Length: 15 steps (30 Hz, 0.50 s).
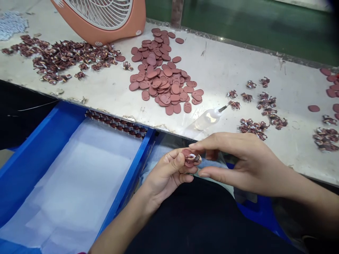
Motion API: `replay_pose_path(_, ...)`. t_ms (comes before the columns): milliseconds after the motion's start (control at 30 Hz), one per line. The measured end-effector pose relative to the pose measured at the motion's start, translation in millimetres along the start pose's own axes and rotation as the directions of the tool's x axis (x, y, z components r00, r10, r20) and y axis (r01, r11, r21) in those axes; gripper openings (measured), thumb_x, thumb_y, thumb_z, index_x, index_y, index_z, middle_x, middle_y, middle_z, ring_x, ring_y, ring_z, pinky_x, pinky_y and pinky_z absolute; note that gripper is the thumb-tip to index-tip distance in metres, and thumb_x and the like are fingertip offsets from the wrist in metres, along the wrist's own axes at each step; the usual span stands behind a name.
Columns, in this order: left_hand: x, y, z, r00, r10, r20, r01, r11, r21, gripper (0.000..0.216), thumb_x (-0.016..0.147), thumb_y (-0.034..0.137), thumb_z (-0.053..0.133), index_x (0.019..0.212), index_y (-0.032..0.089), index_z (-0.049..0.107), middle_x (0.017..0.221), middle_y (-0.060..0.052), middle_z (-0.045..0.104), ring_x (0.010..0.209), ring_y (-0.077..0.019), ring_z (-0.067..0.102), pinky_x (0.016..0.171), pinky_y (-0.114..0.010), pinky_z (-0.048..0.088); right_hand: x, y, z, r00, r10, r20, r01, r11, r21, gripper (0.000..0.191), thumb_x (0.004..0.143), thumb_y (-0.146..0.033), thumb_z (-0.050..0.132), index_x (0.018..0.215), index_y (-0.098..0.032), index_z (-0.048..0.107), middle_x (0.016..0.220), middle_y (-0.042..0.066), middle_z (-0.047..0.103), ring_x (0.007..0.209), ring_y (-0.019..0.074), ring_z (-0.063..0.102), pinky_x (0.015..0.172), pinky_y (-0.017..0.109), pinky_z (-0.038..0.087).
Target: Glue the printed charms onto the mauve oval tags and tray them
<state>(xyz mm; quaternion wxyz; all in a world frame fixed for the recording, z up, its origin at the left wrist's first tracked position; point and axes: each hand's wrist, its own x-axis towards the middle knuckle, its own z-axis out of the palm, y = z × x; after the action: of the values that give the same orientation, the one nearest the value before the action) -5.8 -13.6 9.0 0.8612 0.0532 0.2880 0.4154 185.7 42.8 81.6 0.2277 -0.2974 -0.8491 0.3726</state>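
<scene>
My left hand [169, 173] is closed in a pinch on a small reddish-brown oval piece [188, 157] with a little brown-and-white figure on it. It holds the piece just below the table's front edge. My right hand [238, 164] is right beside the piece, its index finger and thumb stretched toward it, fingers apart, holding nothing I can see. A clear squeeze bottle [205, 120] with a thin nozzle lies on the table just above my hands.
A heap of flat reddish oval pieces [162, 76] lies mid-table. Small brown figures are piled at the left [60, 56] and scattered at the right [265, 113]. An orange fan [106, 21] stands at the back. A blue tray [42, 148] lined with white paper holds a row of figures [116, 123].
</scene>
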Motion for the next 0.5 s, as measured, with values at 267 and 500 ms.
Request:
replay_pose_path(267, 0, 6, -7, 1.0, -0.005, 0.021, 0.006, 0.999, -0.036, 0.032, 0.072, 0.041, 0.086, 0.091, 0.016, 0.078, 0.081, -0.002, 0.077, 0.065, -0.0092, 0.071, 0.056, -0.013, 0.059, -1, 3, 17, 0.988, 0.087, -0.126, -0.078, 0.994, 0.075, 0.025, 0.09, -0.024, 0.073, 0.115, -0.023, 0.071, 0.078, -0.002, 0.067, 0.061, 0.006, 0.056, 0.054, 0.017, 0.045)
replay_pose_path(500, 2, 10, -11, 0.999, 0.028, 0.037, -0.029, 0.999, 0.022, 0.036, 0.074, 0.044, 0.085, 0.096, 0.016, 0.078, 0.077, -0.001, 0.073, 0.064, -0.0087, 0.068, 0.052, -0.013, 0.058, 4, 2, 29, 0.976, 0.13, -0.173, -0.111, 0.987, 0.118, 0.019, 0.089, -0.015, 0.07, 0.106, -0.022, 0.074, 0.069, -0.004, 0.061, 0.056, 0.005, 0.054, 0.051, 0.015, 0.044)
